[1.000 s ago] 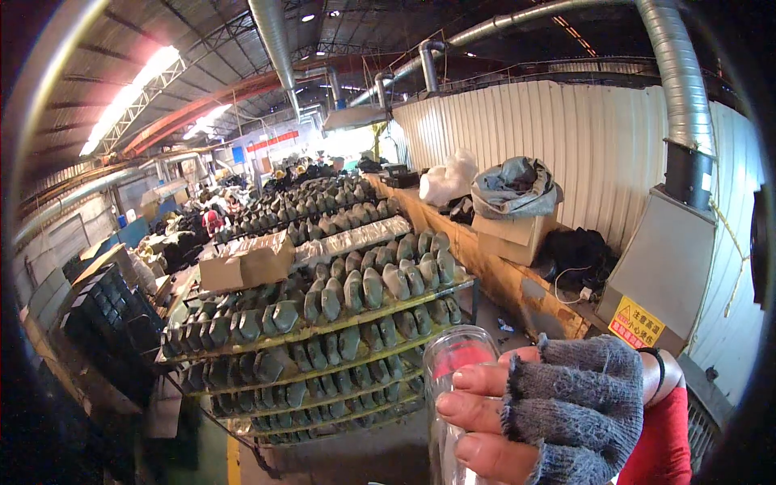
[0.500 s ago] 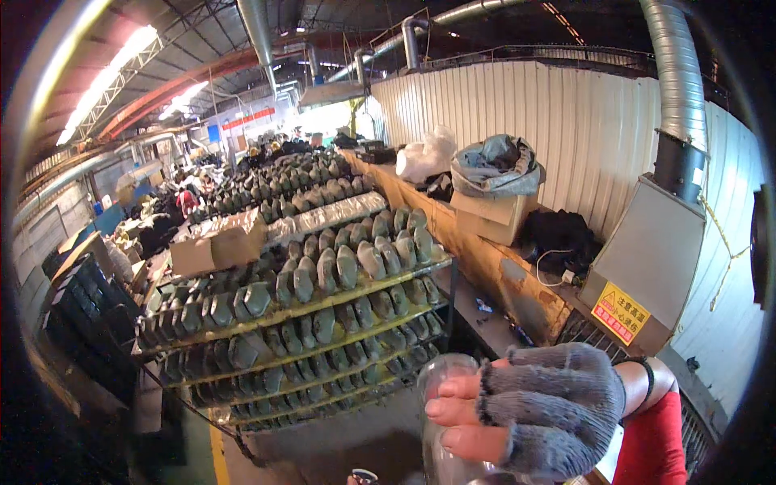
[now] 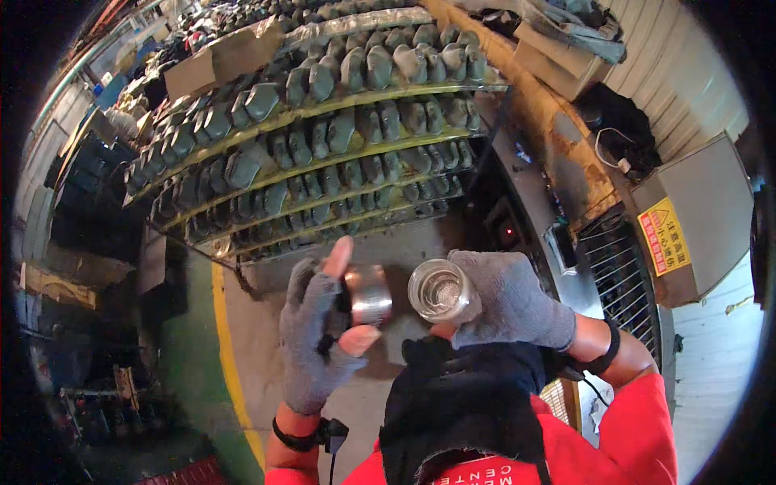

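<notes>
My left hand (image 3: 314,335), in a grey glove with bare fingertips, is closed on a shiny round metal lid (image 3: 370,296), gripped between thumb and fingers. My right hand (image 3: 513,297), gloved the same way, wraps round a clear bottle (image 3: 436,284) whose open mouth faces up toward me. The lid and the bottle are apart, side by side at chest height, with a small gap between them. Whether the bottle holds any liquid I cannot tell.
Ahead stands a tiered rack (image 3: 323,121) packed with grey, rounded, shoe-shaped pieces. A cardboard box (image 3: 222,61) rests on its top. To the right are a dark metal grate (image 3: 618,275) and a grey hood (image 3: 695,214) with a warning label. A yellow line (image 3: 230,356) crosses the floor at left.
My view has tipped downward. My left hand has come up into view holding the lid. The bottle in my right hand now sits nearer the middle, its open mouth showing.
</notes>
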### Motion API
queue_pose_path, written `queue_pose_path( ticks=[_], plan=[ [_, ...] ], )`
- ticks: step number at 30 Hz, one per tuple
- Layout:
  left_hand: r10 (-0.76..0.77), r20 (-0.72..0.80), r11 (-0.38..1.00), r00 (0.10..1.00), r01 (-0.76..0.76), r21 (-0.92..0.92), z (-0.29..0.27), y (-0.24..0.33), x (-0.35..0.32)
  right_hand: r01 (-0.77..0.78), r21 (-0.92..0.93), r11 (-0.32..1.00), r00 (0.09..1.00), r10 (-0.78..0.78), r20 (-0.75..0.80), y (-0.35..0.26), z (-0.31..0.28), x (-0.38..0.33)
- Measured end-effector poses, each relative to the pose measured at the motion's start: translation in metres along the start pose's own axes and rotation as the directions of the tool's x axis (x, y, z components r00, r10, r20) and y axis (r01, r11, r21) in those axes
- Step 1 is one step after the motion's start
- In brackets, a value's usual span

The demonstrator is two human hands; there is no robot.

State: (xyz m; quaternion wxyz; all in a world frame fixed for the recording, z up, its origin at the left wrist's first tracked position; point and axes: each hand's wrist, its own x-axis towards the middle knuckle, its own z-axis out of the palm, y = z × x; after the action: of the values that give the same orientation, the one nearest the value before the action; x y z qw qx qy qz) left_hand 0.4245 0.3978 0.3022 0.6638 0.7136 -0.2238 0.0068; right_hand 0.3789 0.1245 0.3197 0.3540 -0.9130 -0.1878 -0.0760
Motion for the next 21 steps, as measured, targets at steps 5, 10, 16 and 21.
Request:
queue_pose_path(
  ticks=[5, 10, 16, 21],
  plan=[
    [0.31, 0.31, 0.73, 0.899, -0.434, 0.528, 0.024, 0.004, 0.009, 0.045, -0.051, 0.998, 0.999, -0.045, 0.012, 0.007, 0.036, 0.005],
    [0.16, 0.39, 0.825, 0.907, -0.34, 0.452, 0.029, -0.002, 0.015, -0.012, 0.039, 0.999, 1.0, 0.013, -0.022, 0.025, 0.049, -0.004],
    [0.141, 0.061, 0.964, 0.988, -0.151, 0.217, 0.021, -0.066, 0.021, -0.086, 0.493, 0.866, 0.94, 0.235, -0.249, 0.118, 0.08, -0.012],
    [-0.347, 0.119, 0.706, 0.93, 0.176, 0.686, -0.032, -0.188, -0.029, -0.239, 0.841, 0.486, 0.596, 0.757, -0.268, 0.271, 0.06, -0.039]
  ],
)
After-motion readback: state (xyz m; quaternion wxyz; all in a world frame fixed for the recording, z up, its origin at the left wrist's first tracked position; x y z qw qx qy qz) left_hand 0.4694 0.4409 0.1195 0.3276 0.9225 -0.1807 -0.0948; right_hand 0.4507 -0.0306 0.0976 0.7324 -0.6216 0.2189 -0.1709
